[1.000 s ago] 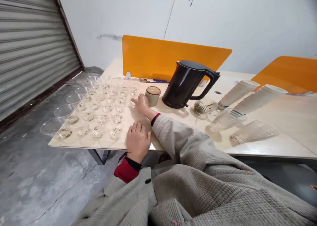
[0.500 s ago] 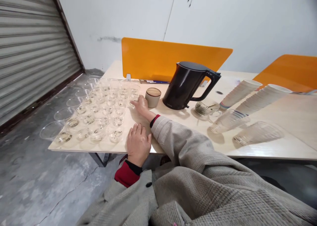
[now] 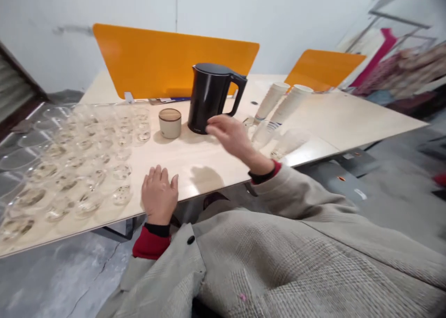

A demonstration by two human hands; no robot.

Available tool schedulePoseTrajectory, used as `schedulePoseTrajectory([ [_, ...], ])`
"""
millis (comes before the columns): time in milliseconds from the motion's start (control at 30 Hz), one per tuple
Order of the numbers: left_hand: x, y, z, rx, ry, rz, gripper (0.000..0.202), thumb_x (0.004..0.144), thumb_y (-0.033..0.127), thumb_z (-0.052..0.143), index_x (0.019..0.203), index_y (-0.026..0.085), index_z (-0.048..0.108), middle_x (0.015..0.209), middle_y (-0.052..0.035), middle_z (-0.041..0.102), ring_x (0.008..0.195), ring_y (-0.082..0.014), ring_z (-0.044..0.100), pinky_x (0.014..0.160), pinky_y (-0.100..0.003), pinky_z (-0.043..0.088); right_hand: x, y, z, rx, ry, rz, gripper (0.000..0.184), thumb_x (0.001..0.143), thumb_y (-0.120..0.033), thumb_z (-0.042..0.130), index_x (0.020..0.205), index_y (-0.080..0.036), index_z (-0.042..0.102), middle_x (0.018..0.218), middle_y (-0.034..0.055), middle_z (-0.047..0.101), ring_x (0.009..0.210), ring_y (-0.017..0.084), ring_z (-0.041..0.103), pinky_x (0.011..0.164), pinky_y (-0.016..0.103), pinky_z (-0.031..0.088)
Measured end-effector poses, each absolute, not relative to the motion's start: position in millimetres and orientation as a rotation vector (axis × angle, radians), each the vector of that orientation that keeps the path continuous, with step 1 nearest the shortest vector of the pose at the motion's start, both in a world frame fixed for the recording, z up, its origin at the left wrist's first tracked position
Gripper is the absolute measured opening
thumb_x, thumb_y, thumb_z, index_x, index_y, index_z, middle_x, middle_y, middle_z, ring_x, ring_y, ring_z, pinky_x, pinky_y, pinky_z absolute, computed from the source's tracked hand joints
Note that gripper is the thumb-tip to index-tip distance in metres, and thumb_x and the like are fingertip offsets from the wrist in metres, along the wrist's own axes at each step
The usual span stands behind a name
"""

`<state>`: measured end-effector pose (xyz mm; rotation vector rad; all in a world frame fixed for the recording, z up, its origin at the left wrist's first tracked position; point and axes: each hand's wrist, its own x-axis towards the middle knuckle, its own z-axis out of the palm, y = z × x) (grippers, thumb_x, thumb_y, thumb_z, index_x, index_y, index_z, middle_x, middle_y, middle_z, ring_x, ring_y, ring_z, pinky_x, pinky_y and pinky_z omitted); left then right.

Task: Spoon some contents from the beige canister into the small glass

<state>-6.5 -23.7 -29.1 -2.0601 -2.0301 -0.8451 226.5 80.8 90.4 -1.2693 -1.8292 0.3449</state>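
Observation:
My left hand (image 3: 159,195) lies flat at the table's front edge, fingers stretched out and holding nothing. My right hand (image 3: 232,139) is raised over the table in front of the black electric kettle (image 3: 209,99), slightly blurred, its fingers extended and nothing visible in them. To the left of the kettle stands a small beige canister (image 3: 170,127) with a wood-coloured lid. Rows of clear plastic cups (image 3: 87,202) with dark leaf-like bits in their bottoms fill the left of the table. A glass piece behind my right hand is mostly hidden.
Two tilted-looking stacks of white paper cups (image 3: 273,99) stand right of the kettle, with stacked clear plastic cups (image 3: 291,141) nearer me. An orange divider (image 3: 167,67) runs along the back, and another orange divider (image 3: 322,69) is farther right. Clothing (image 3: 411,71) shows at far right.
My right hand has let go of a cup in the right-hand row and moved right, up over the table before the kettle. The view has swung right; my left hand stays at the edge.

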Motion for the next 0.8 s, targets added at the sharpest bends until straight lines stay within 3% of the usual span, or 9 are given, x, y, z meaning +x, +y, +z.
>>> schedulePoseTrajectory([
  [100, -7.5, -23.0, -29.8, -2.054, -2.013, -0.886, 0.045, 0.106, 0.042, 0.047, 0.13, 0.014, 0.071, 0.149, -0.0215, 0.068, 0.145, -0.0407, 0.059, 0.119, -0.058, 0.046, 315.4, 81.0, 124.6, -1.619, -1.772, -0.114, 0.027, 0.098, -0.036, 0.063, 0.112, -0.019, 0.079, 0.103, 0.0085, 0.081, 0.098, 0.027, 0.075, 0.091, 0.044, 0.056],
  [233, -8.8, -22.3, -26.7, -2.073, -2.04, -0.851, 0.048, 0.106, 0.044, 0.044, 0.13, 0.013, 0.071, 0.151, -0.0229, 0.066, 0.147, -0.0414, 0.057, 0.121, -0.059, 0.044, 387.6, 84.5, 131.9, -2.012, -1.914, -0.36, 0.03, 0.094, -0.046, 0.071, 0.106, -0.021, 0.084, 0.111, 0.013, 0.081, 0.104, 0.031, 0.073, 0.092, 0.048, 0.053],
  [367, -9.8, -21.0, -23.9, -2.081, -2.071, -0.855, 0.049, 0.106, 0.045, 0.042, 0.129, 0.013, 0.071, 0.15, -0.0224, 0.066, 0.148, -0.0406, 0.054, 0.122, -0.06, 0.043, 401.5, 82.0, 114.7, -2.16, -2.087, -0.421, 0.021, 0.095, -0.036, 0.069, 0.099, -0.023, 0.084, 0.106, 0.0118, 0.082, 0.104, 0.03, 0.073, 0.096, 0.047, 0.05],
  [500, -9.8, -20.0, -22.0, -2.061, -2.113, -0.86, 0.049, 0.105, 0.047, 0.043, 0.13, 0.015, 0.071, 0.15, -0.0199, 0.066, 0.149, -0.0377, 0.054, 0.124, -0.058, 0.042, 396.7, 81.3, 104.3, -2.138, -2.047, -0.447, 0.025, 0.095, -0.022, 0.059, 0.09, -0.018, 0.084, 0.097, 0.0149, 0.083, 0.095, 0.03, 0.075, 0.092, 0.044, 0.049],
  [800, -8.5, -19.8, -18.6, -2.018, -2.121, -0.801, 0.05, 0.104, 0.047, 0.042, 0.126, 0.014, 0.072, 0.148, -0.0217, 0.068, 0.143, -0.0397, 0.058, 0.117, -0.058, 0.046, 397.6, 83.8, 103.1, -2.092, -1.893, -0.407, 0.025, 0.093, -0.025, 0.064, 0.099, -0.014, 0.085, 0.096, 0.0183, 0.082, 0.096, 0.033, 0.075, 0.091, 0.048, 0.053],
])
